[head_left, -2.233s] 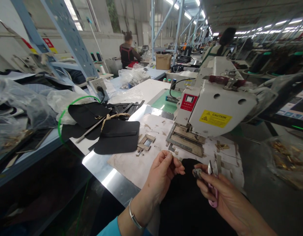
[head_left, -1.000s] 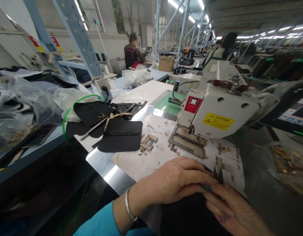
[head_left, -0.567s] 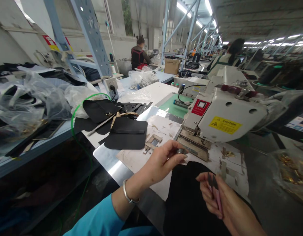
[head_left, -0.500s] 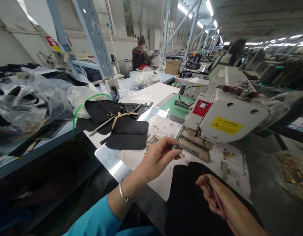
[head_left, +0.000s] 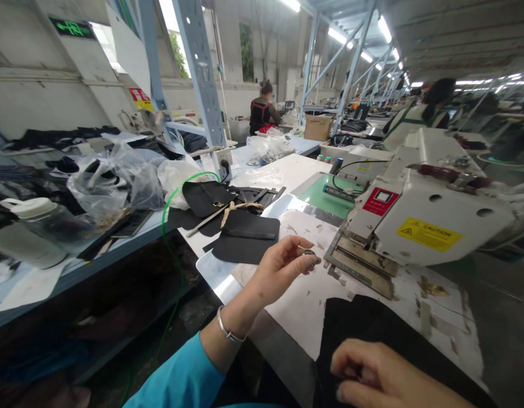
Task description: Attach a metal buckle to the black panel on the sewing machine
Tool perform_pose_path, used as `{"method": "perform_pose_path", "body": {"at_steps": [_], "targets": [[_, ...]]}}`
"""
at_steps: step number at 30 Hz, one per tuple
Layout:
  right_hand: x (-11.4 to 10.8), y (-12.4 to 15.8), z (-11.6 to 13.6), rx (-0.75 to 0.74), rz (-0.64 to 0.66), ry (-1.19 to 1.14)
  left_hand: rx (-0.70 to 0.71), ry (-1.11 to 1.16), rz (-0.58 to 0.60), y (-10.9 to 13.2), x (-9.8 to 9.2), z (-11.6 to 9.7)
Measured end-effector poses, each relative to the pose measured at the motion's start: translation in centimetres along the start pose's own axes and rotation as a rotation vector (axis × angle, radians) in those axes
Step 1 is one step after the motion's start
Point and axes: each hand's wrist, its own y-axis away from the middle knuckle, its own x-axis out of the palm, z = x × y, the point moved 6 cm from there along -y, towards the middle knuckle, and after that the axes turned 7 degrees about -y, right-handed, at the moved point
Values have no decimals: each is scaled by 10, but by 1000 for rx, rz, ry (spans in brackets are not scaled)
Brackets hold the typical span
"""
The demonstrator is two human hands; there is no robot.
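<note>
My left hand (head_left: 283, 266) is raised over the machine's work surface. Its thumb and index finger pinch a small round metal bobbin (head_left: 309, 254), partly covered by the fingertips. Lower right, my right hand (head_left: 372, 368) hovers over or rests on a black fabric panel (head_left: 351, 323), with its fingers curled inward. Something dark shows between those fingers, too hidden to name. Beside the bobbin stands a white sewing machine (head_left: 449, 198) with a caution label, its metal clamp plate (head_left: 359, 263) just right of my left fingertips.
Black flap pieces (head_left: 245, 241) and cord-tied straps lie left of the machine. A white-lidded bottle (head_left: 36, 226) and plastic bags (head_left: 134, 175) crowd the left bench (head_left: 117, 249). Gold metal bits (head_left: 432, 287) lie at right. One person (head_left: 262, 110) sits at the back, another (head_left: 427, 107) at right.
The view has swung left, bringing the bottle into sight. My right hand has come down and curled; the pink-handled pointed tool it held no longer shows. My left hand still pinches the bobbin.
</note>
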Motion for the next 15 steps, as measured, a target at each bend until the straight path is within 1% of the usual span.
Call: {"method": "perform_pose_path", "body": {"at_steps": [1,3,4,5,6,8,9,10,12,14,15], "targets": [[-8,-2,3,7,-63,-83,-11,13,2,1,-1,0],[-30,-8,15,-60,-316,-247,-19,50,10,4,0,0],[-36,-12,22,-106,-400,-312,-18,66,8,6,1,0],[-35,-19,28,-142,-415,-380,-15,77,-2,7,2,0],[-29,-27,34,-158,-375,-450,-16,82,-18,9,2,0],[-14,-41,40,-144,-288,-559,-23,96,-65,13,0,3],[-9,-46,41,-129,-271,-593,-27,108,-89,15,-2,5],[-7,-49,41,-119,-284,-614,-33,125,-106,18,-5,8],[-12,-51,42,-125,-348,-641,-52,153,-119,23,-9,14],[-19,-49,52,-166,-416,-631,-77,166,-112,28,-11,21],[-19,-47,61,-201,-443,-586,-78,169,-116,30,-11,23]]}}
